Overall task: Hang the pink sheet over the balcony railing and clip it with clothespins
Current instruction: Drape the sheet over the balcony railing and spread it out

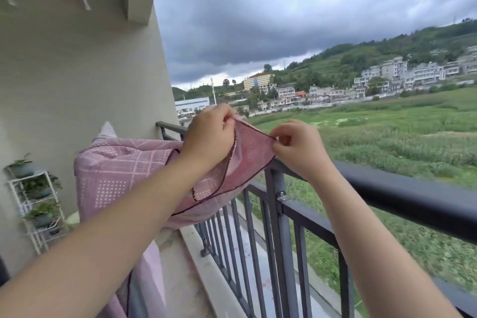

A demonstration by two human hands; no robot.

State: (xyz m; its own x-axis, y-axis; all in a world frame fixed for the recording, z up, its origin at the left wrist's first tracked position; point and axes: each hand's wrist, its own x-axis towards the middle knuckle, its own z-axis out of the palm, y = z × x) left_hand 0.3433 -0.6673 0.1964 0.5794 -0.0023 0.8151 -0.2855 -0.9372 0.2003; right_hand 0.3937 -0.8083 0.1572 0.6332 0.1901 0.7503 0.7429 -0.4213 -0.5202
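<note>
A pink sheet with white checks, dots and a dark hem lies bunched over the black balcony railing at the left. My left hand pinches the hem at its top corner. My right hand pinches the same hem a little to the right, just above the top rail. The stretch of cloth between both hands is pulled taut and raised. Part of the sheet hangs down inside the balcony at the lower left. No clothespins are visible.
A white wire shelf with potted plants stands against the beige wall at the left. The railing's vertical bars run below the top rail. Beyond it lie green fields and houses.
</note>
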